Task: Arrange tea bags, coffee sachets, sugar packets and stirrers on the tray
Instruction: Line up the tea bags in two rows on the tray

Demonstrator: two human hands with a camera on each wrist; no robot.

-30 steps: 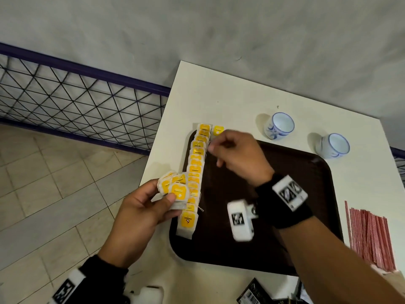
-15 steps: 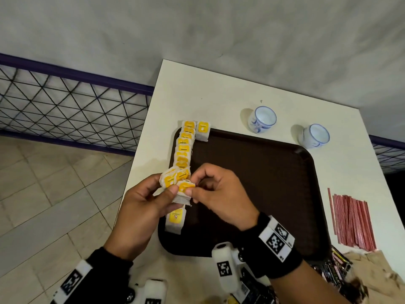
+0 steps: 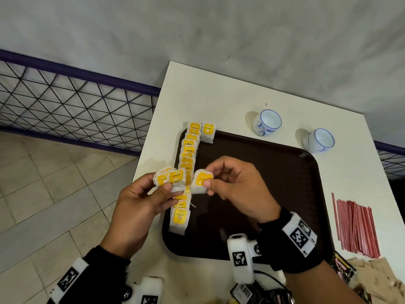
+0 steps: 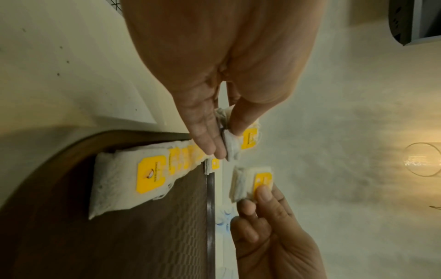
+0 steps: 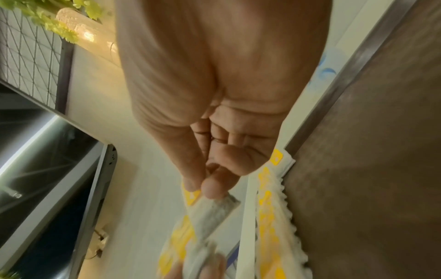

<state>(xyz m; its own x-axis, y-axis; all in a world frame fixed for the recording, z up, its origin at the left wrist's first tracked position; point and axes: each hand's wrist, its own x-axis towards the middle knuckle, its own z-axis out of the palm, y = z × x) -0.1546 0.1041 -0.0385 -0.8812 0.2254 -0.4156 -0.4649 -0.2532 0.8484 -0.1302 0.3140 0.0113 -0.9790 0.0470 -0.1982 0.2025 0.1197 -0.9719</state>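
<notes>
White table [image 3: 219, 102] against a grey wall carries a brown tray [image 3: 274, 183], two cups [image 3: 267, 122] at 12 o'clock, red stirrers [image 3: 357, 227] at 3. From the head, a row of tea bags [image 3: 186, 163] lines the tray's 9 o'clock edge. The left hand [image 3: 135, 207] grips a small bunch of tea bags [image 3: 169, 177]; the right hand [image 3: 238, 189] pinches one tea bag [image 3: 201, 181]. Left wrist: both holds show beside the row. Right wrist: thumb and finger nip that bag.

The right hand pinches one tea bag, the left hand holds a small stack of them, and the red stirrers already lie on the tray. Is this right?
Not quite. The head view shows the red stirrers lying on the white table, right of the tray, not on it. The right hand does pinch one tea bag; the left hand holds a stack.
</notes>
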